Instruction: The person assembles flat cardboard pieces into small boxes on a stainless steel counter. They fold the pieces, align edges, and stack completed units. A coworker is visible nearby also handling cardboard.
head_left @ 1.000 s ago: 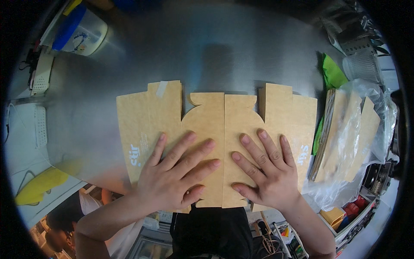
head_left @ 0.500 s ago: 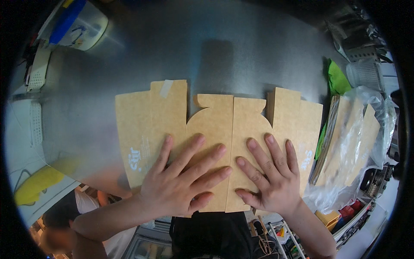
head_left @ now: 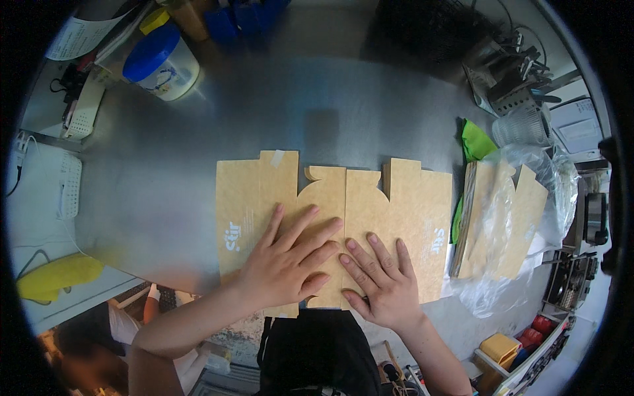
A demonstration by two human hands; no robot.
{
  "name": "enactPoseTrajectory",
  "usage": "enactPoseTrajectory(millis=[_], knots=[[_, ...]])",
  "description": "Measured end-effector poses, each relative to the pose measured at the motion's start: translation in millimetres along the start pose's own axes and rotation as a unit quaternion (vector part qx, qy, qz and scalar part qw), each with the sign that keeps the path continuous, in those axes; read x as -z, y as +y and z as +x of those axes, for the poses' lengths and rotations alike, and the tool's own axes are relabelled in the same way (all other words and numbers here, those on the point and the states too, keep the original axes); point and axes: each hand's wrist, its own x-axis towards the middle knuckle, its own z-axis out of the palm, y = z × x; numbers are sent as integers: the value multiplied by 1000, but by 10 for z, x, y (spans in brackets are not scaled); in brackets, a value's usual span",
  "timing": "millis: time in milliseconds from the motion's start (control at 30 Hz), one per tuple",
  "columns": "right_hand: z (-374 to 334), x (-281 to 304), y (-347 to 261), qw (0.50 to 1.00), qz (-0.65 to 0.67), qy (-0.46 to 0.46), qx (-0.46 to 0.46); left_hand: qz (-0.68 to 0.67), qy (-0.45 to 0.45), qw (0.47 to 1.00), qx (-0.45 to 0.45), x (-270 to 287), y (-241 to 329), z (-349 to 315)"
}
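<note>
Flat kraft cardboard box blanks (head_left: 416, 198) lie on the metal table in front of me, layered, with notched top edges and white print. A seam runs down their middle. My left hand (head_left: 281, 264) rests on the left half with its fingers spread and pointing up and to the right. On the right half lies my right hand (head_left: 383, 280), palm down, fingers apart, its fingertips close to the seam. Neither hand grips anything. A strip of pale tape (head_left: 278, 158) sticks to the upper left tab. My palms hide part of the lower cardboard.
More kraft blanks (head_left: 522, 218) in clear plastic (head_left: 495, 277) lie to the right, beside a green cloth (head_left: 477, 140). A blue-lidded white tub (head_left: 178, 72) stands at the far left. Utensils fill a perforated holder (head_left: 512, 102) at the far right. Another person (head_left: 125, 323) is at lower left.
My view has shifted, so the cardboard looks smaller and more of the far table shows. Both hands stay flat on the cardboard; the right one sits slightly closer to me on it.
</note>
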Motion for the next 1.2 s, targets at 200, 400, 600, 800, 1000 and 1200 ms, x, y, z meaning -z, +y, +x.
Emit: enactPoseTrajectory(millis=[200,400,600,800,1000,1200], knots=[[16,-13,3,1000,-11,18,3,-18,49,999,2,-22,-7,-15],[54,-13,-24,999,-36,39,-5,-33,71,997,1,-37,-22,-13],[44,-33,-25,997,-64,33,2,-68,102,992,10,-66,-37,-46],[1,-95,-11,998,-42,35,-9,-62,108,992,-1,-134,-53,-68],[177,37,74,996,42,71,21,-77,114,990,-3,-186,-48,-63],[729,40,344,980,16,155,-128,-91,133,987,-7,-164,-64,-50]])
